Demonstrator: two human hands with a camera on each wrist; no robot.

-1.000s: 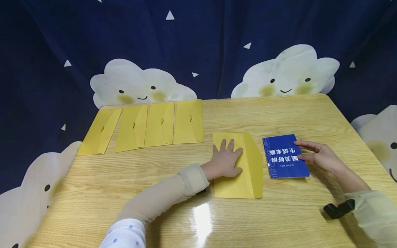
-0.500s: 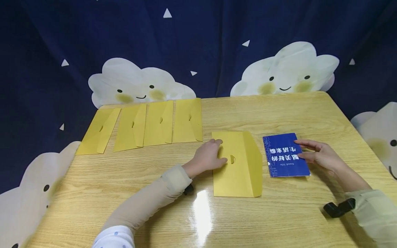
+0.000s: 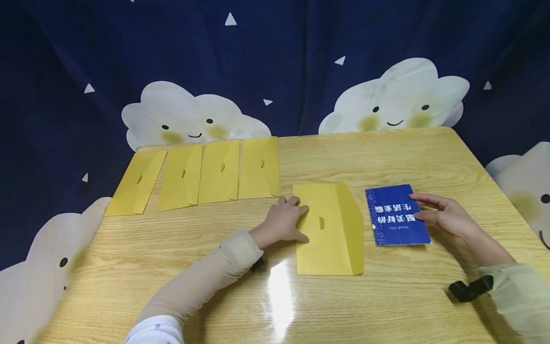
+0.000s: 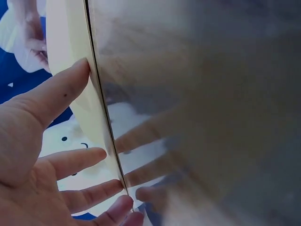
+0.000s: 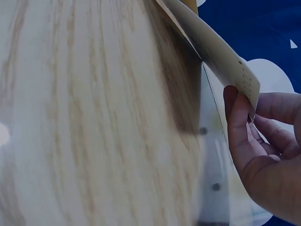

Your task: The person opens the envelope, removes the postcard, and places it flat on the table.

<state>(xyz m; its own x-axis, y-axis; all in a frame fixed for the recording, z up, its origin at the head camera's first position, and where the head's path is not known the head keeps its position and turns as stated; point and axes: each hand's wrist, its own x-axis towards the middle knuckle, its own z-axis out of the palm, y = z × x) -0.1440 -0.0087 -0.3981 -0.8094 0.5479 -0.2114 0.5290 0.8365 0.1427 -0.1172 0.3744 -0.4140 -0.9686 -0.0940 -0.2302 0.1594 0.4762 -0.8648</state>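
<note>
A yellow envelope (image 3: 322, 248) lies on the table with its pointed flap (image 3: 353, 229) unfolded to the right and a small slit near its middle. My left hand (image 3: 281, 220) is at the envelope's left edge, fingers spread; in the left wrist view its fingertips (image 4: 81, 70) meet that edge. To the right of the flap is a blue card (image 3: 393, 205) with white lettering, upside down from the head view. My right hand (image 3: 449, 219) pinches the card's right edge between thumb and fingers. In the right wrist view the card (image 5: 221, 54) tilts up off the tabletop.
Several yellow envelopes (image 3: 219, 172) with flaps folded over stand in a row at the table's back left. The wooden table (image 3: 240, 306) ends at a dark blue curtain (image 3: 283, 52) with clouds. A black wrist device (image 3: 470, 288) sits under the right sleeve.
My left hand has lifted off the envelope's middle and moved left to its edge, uncovering the slit. My right hand keeps its pinch on the card, almost still.
</note>
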